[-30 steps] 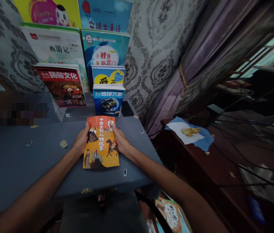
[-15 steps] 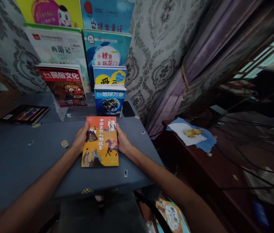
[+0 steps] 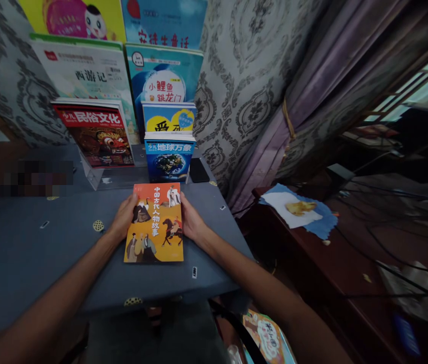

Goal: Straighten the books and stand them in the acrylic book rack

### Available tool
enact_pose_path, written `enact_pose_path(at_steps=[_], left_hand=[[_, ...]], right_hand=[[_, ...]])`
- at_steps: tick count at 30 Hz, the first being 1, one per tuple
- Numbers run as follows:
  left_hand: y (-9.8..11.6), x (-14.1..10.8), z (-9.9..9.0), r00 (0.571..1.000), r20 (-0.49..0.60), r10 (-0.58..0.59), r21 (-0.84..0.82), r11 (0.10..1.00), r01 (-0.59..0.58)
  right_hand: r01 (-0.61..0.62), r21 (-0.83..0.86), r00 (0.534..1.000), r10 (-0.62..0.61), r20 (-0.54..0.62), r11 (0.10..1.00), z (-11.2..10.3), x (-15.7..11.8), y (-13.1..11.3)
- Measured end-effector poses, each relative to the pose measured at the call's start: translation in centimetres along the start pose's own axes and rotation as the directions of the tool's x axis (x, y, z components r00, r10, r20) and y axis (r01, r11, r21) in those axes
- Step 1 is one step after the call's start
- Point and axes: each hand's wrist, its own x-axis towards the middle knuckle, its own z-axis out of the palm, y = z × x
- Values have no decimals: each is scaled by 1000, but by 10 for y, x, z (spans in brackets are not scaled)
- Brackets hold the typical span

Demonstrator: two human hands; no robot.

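Observation:
An orange and yellow book with white Chinese lettering and painted figures is held over the grey-blue tablecloth, its cover facing me. My left hand grips the book's left edge. On the opposite edge, my right hand is closed around the upper part. The fingers behind the book are hidden from view. Just beyond the book's top stands a blue book with a globe on its cover. To its left, a red and black book with a mask picture leans in a clear stand.
Taller books, such as a pale one and a teal one, rise in tiers behind. A dark phone-like slab lies beside the stand. At right, a dark red cabinet bears a blue cloth. A purple curtain hangs nearby.
The view has shifted slightly, so the table and books sit a little further left. Both hands keep their hold on the orange book. A patch at the table's left is now blurred out.

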Motion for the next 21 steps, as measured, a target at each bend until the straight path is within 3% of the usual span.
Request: enact_pose_path(at_steps=[4,10,21], left_hand=[[4,-8,8,998,-59,30,25,999,-29],[9,-15,12,996,84,25,31,999,-28],[8,-16,11,994,106,13,5,1000,-14]], right_hand=[[14,-22,1000,-15,-25,1000,-3,2,1],[51,-43,998,-52,-22,998,-7,5,4],[12,-82,1000,-13,-9,997,-5,2,2]])
